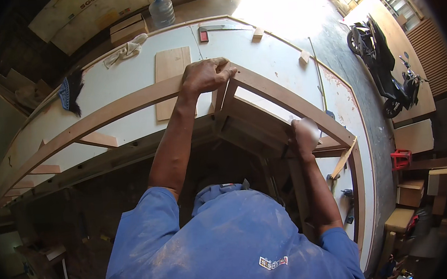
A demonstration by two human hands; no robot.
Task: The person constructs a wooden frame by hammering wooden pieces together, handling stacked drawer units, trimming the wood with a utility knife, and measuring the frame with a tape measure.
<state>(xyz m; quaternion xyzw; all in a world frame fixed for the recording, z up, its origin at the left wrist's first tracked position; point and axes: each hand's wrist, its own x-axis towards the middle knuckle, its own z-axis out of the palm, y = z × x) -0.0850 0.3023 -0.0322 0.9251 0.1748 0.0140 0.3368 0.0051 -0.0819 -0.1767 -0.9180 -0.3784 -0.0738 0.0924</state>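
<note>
A long wooden frame (126,101) with short cross pieces stands over a white-topped workbench (134,73). My left hand (207,77) is closed around the frame's top rail, at the corner where two rails meet. Close to the inner side of the right-hand rail (283,99) is my right hand (304,137), fingers curled. A whitish blur covers part of that hand, so what it grips cannot be made out. Below the right hand, a thin wood strip (344,159) slants across the frame's right corner. A flat wooden board (173,62) lies on the bench behind my left forearm.
On the bench are a try square (204,35), a cloth glove (126,51), a dark-bristled brush (73,92) and small wood blocks (304,57). A clear water jug (161,11) stands beyond its far edge. To the right are a black motorbike (380,64) and a red stool (402,159).
</note>
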